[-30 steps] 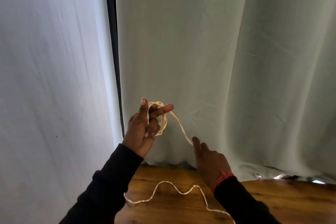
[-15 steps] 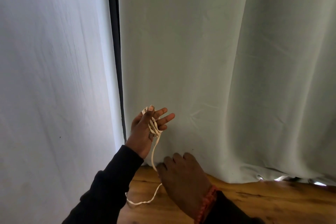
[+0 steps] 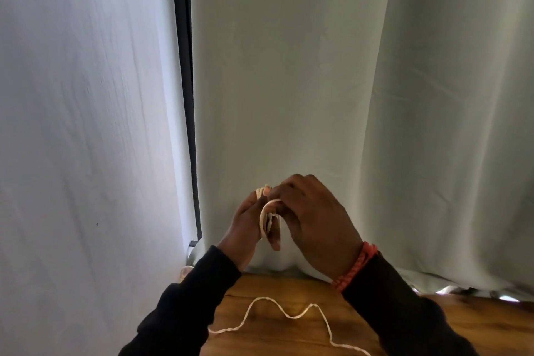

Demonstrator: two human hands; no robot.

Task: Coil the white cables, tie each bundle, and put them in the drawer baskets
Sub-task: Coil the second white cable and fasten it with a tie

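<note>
A small coil of white cable [image 3: 266, 215] is wound around the fingers of my left hand [image 3: 245, 227], held up in front of the curtain. My right hand [image 3: 313, 218] is right against it, fingers curled over the coil and pinching a strand at its top. The cable's loose tail [image 3: 289, 315] lies in waves on the wooden surface [image 3: 274, 292] below my forearms and runs off toward the lower right. Most of the coil is hidden between my two hands. No drawer or basket is in view.
A pale green curtain [image 3: 318, 81] hangs straight ahead, its hem resting on the wooden surface. A white wall [image 3: 81, 124] closes the left side, with a dark vertical frame [image 3: 185, 95] between wall and curtain.
My right hand has risen from the wooden surface up to the coil on my left hand, carrying the strand with it. My left hand's fingers have closed in around the coil.
</note>
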